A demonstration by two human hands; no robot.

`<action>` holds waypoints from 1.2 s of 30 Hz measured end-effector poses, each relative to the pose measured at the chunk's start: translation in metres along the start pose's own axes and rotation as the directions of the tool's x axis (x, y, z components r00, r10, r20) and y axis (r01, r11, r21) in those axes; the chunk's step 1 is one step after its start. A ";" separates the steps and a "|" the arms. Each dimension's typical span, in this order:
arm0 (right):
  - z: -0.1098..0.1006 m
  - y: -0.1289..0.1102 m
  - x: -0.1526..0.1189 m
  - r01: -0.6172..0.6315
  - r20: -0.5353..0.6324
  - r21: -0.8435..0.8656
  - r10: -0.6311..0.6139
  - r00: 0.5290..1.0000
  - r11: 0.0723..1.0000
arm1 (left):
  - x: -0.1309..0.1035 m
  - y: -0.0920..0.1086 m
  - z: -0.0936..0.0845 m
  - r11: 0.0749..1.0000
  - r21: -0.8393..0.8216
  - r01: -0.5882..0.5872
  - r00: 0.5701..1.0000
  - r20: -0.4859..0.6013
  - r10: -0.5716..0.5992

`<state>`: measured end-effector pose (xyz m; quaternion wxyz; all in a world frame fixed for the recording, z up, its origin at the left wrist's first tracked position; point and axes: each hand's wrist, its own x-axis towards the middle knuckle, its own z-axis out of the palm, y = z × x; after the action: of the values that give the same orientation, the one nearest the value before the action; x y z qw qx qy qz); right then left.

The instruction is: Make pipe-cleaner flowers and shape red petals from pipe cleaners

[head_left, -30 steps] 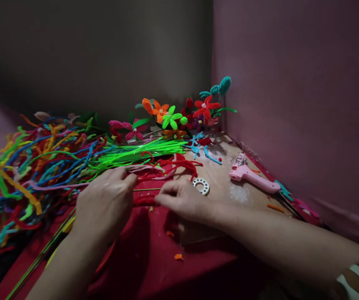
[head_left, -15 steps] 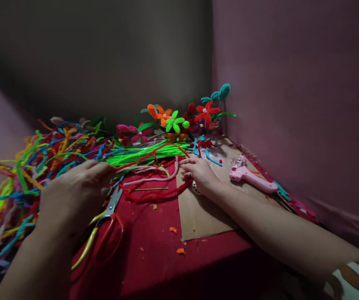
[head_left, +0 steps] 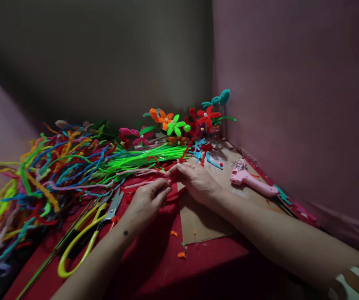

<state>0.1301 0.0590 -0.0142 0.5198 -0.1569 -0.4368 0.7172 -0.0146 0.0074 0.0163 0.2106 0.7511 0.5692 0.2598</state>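
My right hand (head_left: 200, 181) is closed, fingers pinched on a red pipe cleaner (head_left: 186, 151) whose end sticks up above them. Close against it, my left hand (head_left: 148, 202) is also closed, with red pipe cleaner showing between the two hands. Its fingertips are partly hidden, but they appear to grip the same red strand. Under and behind the hands lie pink pipe cleaners (head_left: 140, 171) and a bundle of bright green pipe cleaners (head_left: 154, 153). Scissors (head_left: 114, 204) with yellow and red handles lie left of my left wrist, partly covered by it.
A tangled heap of coloured pipe cleaners (head_left: 57, 162) fills the left side. Pipe-cleaner flowers (head_left: 176, 125) stand at the back. On the right, a pink glue gun (head_left: 254, 183) rests on a brown board (head_left: 204, 229). Orange scraps (head_left: 181, 255) dot the red tabletop (head_left: 154, 266).
My left hand has moved right from beside the pipe-cleaner heap to meet my right hand, uncovering the yellow scissor handle. The red strand now rises from my right fingers.
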 end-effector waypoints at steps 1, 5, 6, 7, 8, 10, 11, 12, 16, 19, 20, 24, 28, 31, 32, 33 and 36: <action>-0.002 -0.002 0.001 -0.003 -0.036 0.067 0.006 0.999 0.998 | -0.001 -0.001 0.003 1.000 0.015 -0.018 1.000 0.003 0.018; -0.008 -0.016 0.009 -0.038 -0.199 0.309 0.103 0.975 0.950 | -0.006 -0.009 0.002 0.995 0.090 -0.052 0.998 0.044 0.048; -0.010 -0.020 0.011 -0.028 -0.240 0.341 0.116 0.964 0.940 | -0.008 -0.011 0.000 0.995 0.087 -0.052 0.995 0.086 0.045; -0.012 -0.025 0.013 -0.019 -0.281 0.363 0.129 0.951 0.932 | -0.009 -0.012 -0.004 0.995 0.080 -0.053 0.991 0.130 0.042; -0.014 -0.028 0.015 0.008 -0.307 0.373 0.116 0.945 0.928 | -0.011 -0.013 -0.007 0.996 0.077 -0.053 0.984 0.171 0.039; -0.017 -0.035 0.018 0.037 -0.323 0.380 0.095 0.941 0.924 | -0.013 -0.015 -0.013 0.995 0.088 -0.055 0.970 0.242 0.033; -0.019 -0.038 0.018 0.048 -0.325 0.378 0.084 0.942 0.925 | -0.014 -0.015 -0.016 0.994 0.093 -0.060 0.962 0.273 0.033; -0.020 -0.040 0.019 0.050 -0.326 0.373 0.080 0.942 0.926 | -0.015 -0.015 -0.018 0.993 0.095 -0.067 0.952 0.304 0.035; -0.023 -0.049 0.017 0.031 -0.338 0.354 0.097 0.936 0.935 | -0.017 -0.017 -0.023 0.997 0.034 -0.064 0.917 0.396 0.046; -0.022 -0.055 0.015 0.032 -0.354 0.344 0.098 0.930 0.938 | -0.016 -0.018 -0.028 0.999 -0.034 -0.020 0.923 0.383 0.032; -0.021 -0.057 0.014 0.031 -0.358 0.347 0.101 0.928 0.937 | -0.016 -0.019 -0.030 0.999 -0.050 -0.005 0.925 0.378 0.024; -0.020 -0.062 0.013 0.038 -0.368 0.394 0.119 0.922 0.918 | -0.017 -0.020 -0.041 0.992 -0.109 0.056 0.944 0.329 -0.017; -0.023 -0.064 0.014 0.080 -0.389 0.444 0.112 0.914 0.892 | -0.021 -0.024 -0.054 0.972 -0.195 0.131 0.973 0.213 -0.089; -0.026 -0.065 0.016 0.108 -0.418 0.475 0.116 0.901 0.874 | -0.022 -0.027 -0.061 0.923 -0.320 0.215 0.976 0.050 -0.210; -0.026 -0.065 0.016 0.111 -0.425 0.483 0.122 0.897 0.868 | -0.022 -0.027 -0.061 0.894 -0.385 0.230 0.965 -0.029 -0.261; -0.026 -0.065 0.016 0.110 -0.425 0.492 0.128 0.896 0.864 | -0.021 -0.027 -0.061 0.858 -0.460 0.228 0.944 -0.113 -0.311; -0.024 -0.062 0.015 0.102 -0.397 0.517 0.133 0.908 0.850 | -0.016 -0.024 -0.055 0.754 -0.647 0.114 0.838 -0.345 -0.423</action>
<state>0.1779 0.0883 0.0247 0.6181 -0.1621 -0.1004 0.7627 -0.0710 -0.0010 0.0417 0.3295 0.4650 0.5950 0.5668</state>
